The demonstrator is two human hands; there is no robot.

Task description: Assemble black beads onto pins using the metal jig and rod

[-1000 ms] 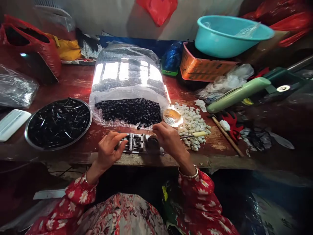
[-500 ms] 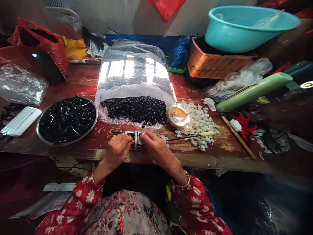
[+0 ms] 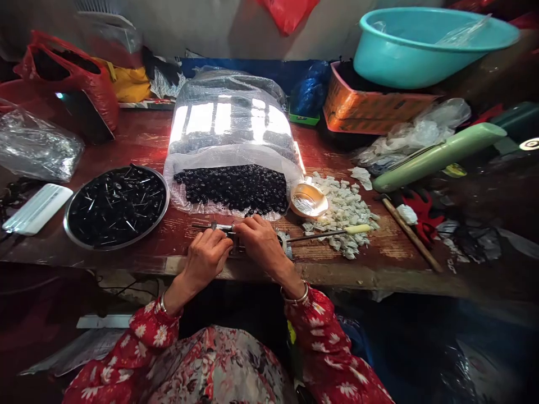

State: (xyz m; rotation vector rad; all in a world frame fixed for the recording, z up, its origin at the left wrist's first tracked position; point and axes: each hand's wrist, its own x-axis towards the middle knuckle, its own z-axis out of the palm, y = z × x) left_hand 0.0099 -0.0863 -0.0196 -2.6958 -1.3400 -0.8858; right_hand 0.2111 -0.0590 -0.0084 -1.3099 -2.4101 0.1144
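A small metal fixture [image 3: 285, 244] lies near the table's front edge, mostly covered by my hands. From its right side a thin dark rod with a pale yellow handle [image 3: 357, 229] reaches out over the white pieces. My left hand [image 3: 205, 252] is closed at the fixture's left end, and whatever its fingertips pinch is too small to name. My right hand [image 3: 261, 242] curls over the fixture's middle, fingers bent down; what lies under them is hidden. Just behind the hands, small black round parts [image 3: 236, 191] spill from the mouth of a clear plastic bag [image 3: 227, 151].
On the left stands a round metal tray [image 3: 166, 209] of black parts with thin pins. To the right are a small bowl [image 3: 295, 209] of pins, a heap of white pieces [image 3: 347, 213] and a wooden-handled tool [image 3: 412, 235]. A turquoise basin [image 3: 404, 62] rests on an orange crate [image 3: 374, 112].
My right hand has shifted slightly left and closer to my left hand, uncovering more of the fixture's right end. The thin light piece between the fingertips is no longer visible.
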